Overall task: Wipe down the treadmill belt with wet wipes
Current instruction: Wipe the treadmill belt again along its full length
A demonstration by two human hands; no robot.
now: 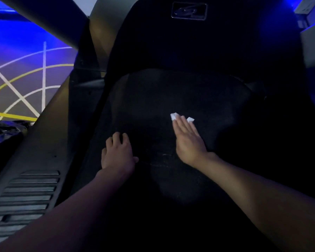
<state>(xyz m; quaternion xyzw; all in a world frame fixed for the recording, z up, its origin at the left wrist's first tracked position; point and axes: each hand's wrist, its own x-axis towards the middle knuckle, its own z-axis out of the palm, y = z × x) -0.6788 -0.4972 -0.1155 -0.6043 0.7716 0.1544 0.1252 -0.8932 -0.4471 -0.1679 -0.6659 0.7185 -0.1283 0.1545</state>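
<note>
**Treadmill deck, low light: wipe under right palm**

- Both forearms enter from 6 o'clock, bare.
- Ribbed foot strip (29, 195) on the grey side rail (49, 135), 8 o'clock, beside the belt's left edge.
- Left hand (118, 151), 8 o'clock of frame centre: fingers bent and a little apart, tips down on the treadmill belt (153, 95), holding nothing.
- Right hand (188, 139), 4 o'clock of centre: laid flat, fingers straight and pressed together, pointing to 11 o'clock.
- Wet wipe (175, 116): white, pinned to the belt under the right fingertips. Two corners show, one at each side of the fingers. It sits about mid-belt, slightly right.
- Belt dark, with pale scuffs between the two wrists.
- Black motor hood (171, 48) at 12 o'clock, with a framed badge (189, 10) near its top.
- Floor (16, 57) at 10 o'clock: blue-lit, with white and yellow lines.
</note>
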